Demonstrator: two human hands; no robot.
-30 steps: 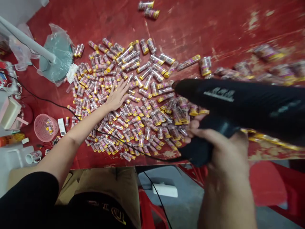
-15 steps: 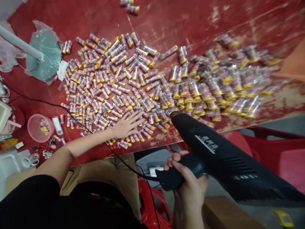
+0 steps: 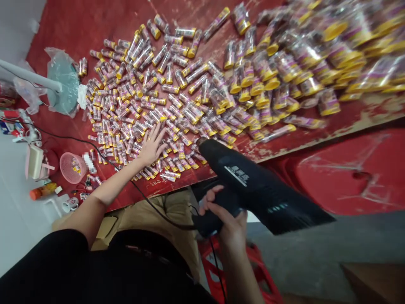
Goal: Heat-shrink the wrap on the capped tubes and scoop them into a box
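My right hand (image 3: 225,214) grips the handle of a black heat gun (image 3: 256,191), whose nozzle points at the near edge of a spread of several small tubes with yellow caps and purple labels (image 3: 177,97). My left hand (image 3: 152,145) lies flat with fingers spread on the tubes near the front edge of the red table (image 3: 95,25). A black cord (image 3: 152,207) runs from the gun across my lap.
A fan base wrapped in plastic (image 3: 63,82) stands at the table's left end. A pink basket (image 3: 72,167), a mug (image 3: 68,205) and an orange bottle (image 3: 42,191) lie at the left. Red plastic chairs (image 3: 341,173) stand to the right.
The heat gun came down from over the tubes and drew back to the table's front edge. My left hand slid from the middle of the pile toward the near edge.
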